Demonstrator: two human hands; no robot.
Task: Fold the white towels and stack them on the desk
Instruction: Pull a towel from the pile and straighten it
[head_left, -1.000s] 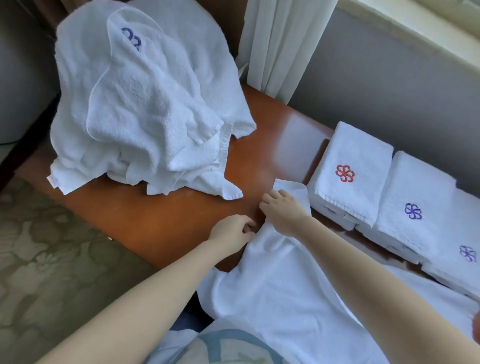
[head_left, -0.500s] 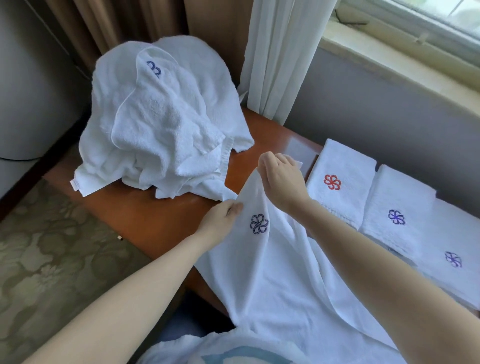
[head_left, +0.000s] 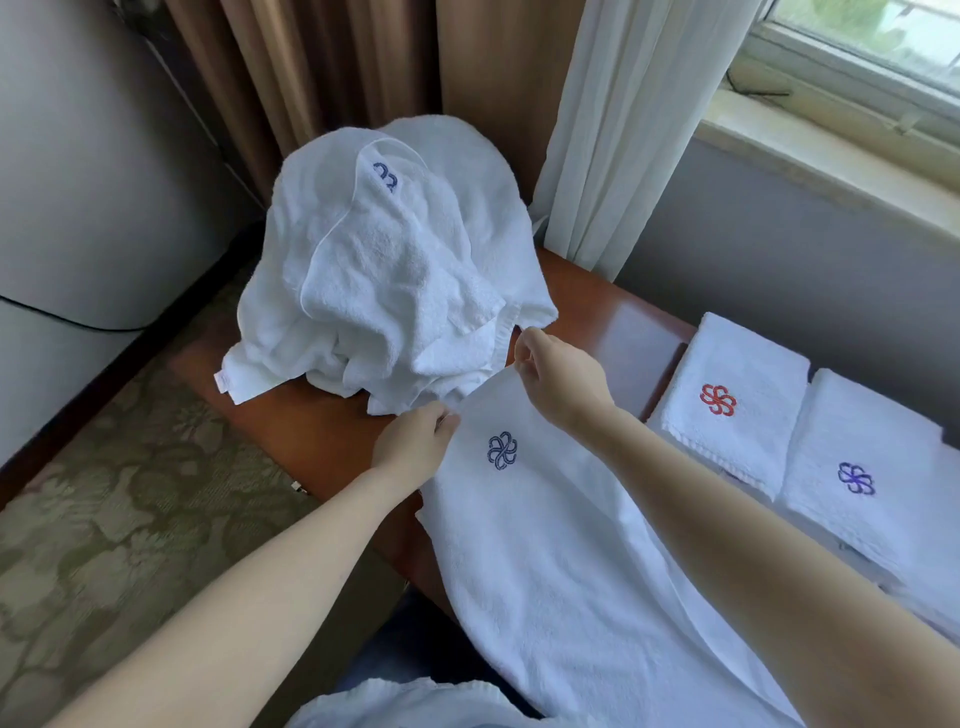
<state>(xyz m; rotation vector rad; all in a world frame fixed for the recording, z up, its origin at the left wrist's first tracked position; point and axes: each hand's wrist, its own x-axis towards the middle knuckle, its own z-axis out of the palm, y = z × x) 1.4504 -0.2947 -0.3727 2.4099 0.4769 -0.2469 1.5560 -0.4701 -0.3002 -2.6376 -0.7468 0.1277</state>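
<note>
Daylit window (head_left: 857, 47), sheer curtain (head_left: 618, 130), patterned green carpet (head_left: 104, 519).

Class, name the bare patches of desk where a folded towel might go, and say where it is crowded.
One bare patch of desk lies between the heap of unfolded towels and the red-flower folded towel, beyond the right hand. A narrower strip runs between the heap and the left hand. Folded towels crowd the right side.

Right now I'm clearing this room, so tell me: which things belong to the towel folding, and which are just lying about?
Job: held towel, left hand, right hand, unfolded towel heap, red-emblem folded towel, purple-emblem folded towel, desk.
Not: sheer curtain, brown curtain, carpet.
</note>
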